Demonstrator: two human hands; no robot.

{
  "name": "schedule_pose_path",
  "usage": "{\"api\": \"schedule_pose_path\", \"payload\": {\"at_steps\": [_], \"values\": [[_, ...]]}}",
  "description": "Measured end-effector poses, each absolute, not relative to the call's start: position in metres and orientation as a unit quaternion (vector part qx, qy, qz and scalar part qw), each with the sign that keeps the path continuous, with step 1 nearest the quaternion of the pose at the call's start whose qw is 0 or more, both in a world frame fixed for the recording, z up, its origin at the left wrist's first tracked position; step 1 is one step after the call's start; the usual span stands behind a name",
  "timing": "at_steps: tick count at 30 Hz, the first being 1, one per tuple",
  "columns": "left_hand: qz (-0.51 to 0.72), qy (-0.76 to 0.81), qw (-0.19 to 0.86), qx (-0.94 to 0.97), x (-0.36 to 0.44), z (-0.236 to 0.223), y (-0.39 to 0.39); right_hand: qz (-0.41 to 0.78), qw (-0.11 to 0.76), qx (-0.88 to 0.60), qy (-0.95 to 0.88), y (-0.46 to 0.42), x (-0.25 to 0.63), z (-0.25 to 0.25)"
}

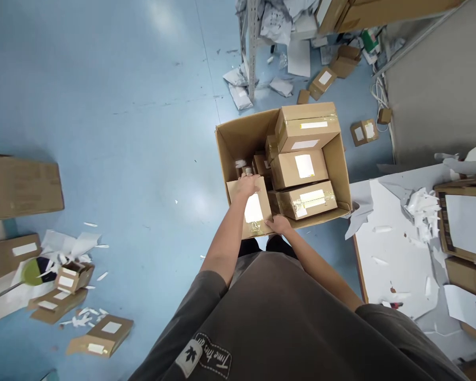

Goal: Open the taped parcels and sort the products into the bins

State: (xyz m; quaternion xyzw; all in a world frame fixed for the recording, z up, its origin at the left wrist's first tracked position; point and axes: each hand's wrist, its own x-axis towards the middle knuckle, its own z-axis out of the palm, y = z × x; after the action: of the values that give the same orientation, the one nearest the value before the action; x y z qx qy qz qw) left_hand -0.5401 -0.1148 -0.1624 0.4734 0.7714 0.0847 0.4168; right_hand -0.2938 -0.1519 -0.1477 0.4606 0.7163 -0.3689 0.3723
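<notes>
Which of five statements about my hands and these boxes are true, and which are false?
1. The left hand and right hand touch the same cardboard box. True.
2. The large carton is taped shut. False: its top is open.
3. A white label is on the cardboard box between the hands. True.
4. The right hand holds a knife. False: it is at the cardboard box's near edge.
5. The floor is blue. True.

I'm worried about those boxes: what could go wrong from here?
The white-labelled brown cardboard box between the left hand and right hand might slip or scrape the open brown cardboard carton. The taped brown cardboard box in the carton's far right corner seems to sit high, so it might tip.
</notes>
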Motion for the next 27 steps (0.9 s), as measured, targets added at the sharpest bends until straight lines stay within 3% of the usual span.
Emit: {"api": "schedule_pose_path", "payload": {"at_steps": [8, 17, 27], "values": [[0.037, 0.769, 0.391, 0.505, -0.531, -0.197, -0.122, -0.394, 0.266, 0.476, 0.740, -0.176, -0.295, -0.177], [-0.108, 0.770, 0.400, 0.485, -0.521, -0.245, -0.119, -0.380, 0.356, 0.437, 0.733, -0.178, -0.315, -0.224], [-0.098, 0.789, 0.426, 0.431, -0.519, -0.347, -0.108, -0.390, 0.432, 0.371, 0.724, -0.143, -0.326, -0.284]]}}
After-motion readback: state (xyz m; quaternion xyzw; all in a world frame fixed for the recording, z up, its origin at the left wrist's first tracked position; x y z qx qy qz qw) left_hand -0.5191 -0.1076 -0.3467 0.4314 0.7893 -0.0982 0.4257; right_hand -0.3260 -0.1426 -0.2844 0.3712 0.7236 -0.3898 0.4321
